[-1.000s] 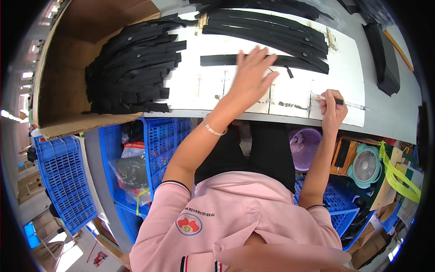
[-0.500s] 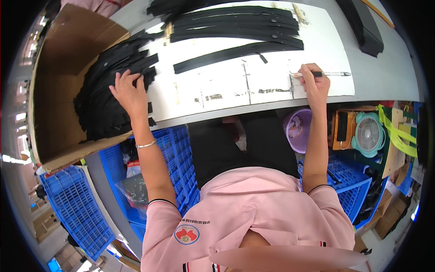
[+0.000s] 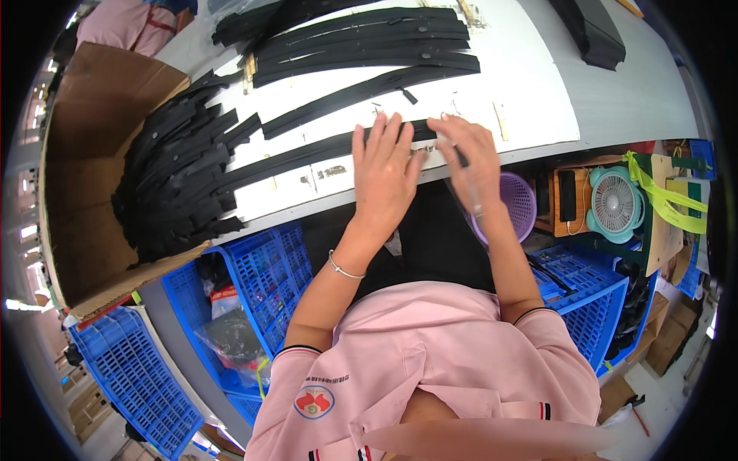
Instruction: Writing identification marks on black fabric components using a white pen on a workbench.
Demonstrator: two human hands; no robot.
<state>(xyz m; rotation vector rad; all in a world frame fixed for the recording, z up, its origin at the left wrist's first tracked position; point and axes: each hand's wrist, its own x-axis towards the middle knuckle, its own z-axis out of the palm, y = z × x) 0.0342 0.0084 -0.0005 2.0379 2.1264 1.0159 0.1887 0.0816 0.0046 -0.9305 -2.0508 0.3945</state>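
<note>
A long black fabric strip (image 3: 307, 155) lies slantwise across the white board (image 3: 538, 115), its left end by the heaped strips. My left hand (image 3: 384, 165) rests on this strip near its right part, fingers stretched out and holding nothing. Close beside it, my right hand (image 3: 475, 157) is at the strip's right end, with a clear pen (image 3: 473, 196) with a black grip held in it. The pen points back toward my wrist. Behind the hands lies another black strip (image 3: 346, 100) with a small black tab (image 3: 409, 96) next to it.
More black strips (image 3: 361, 46) lie in rows at the board's far side. At left, a heap of strips (image 3: 177, 169) spills from an open cardboard box (image 3: 84, 184). Below the table edge are blue crates (image 3: 269, 284), a purple basket (image 3: 519, 203) and a turquoise fan (image 3: 617, 203).
My left hand has moved right from the heap, and a black strip now lies along the near part of the board. My right hand has come left to its end, still with the pen.
</note>
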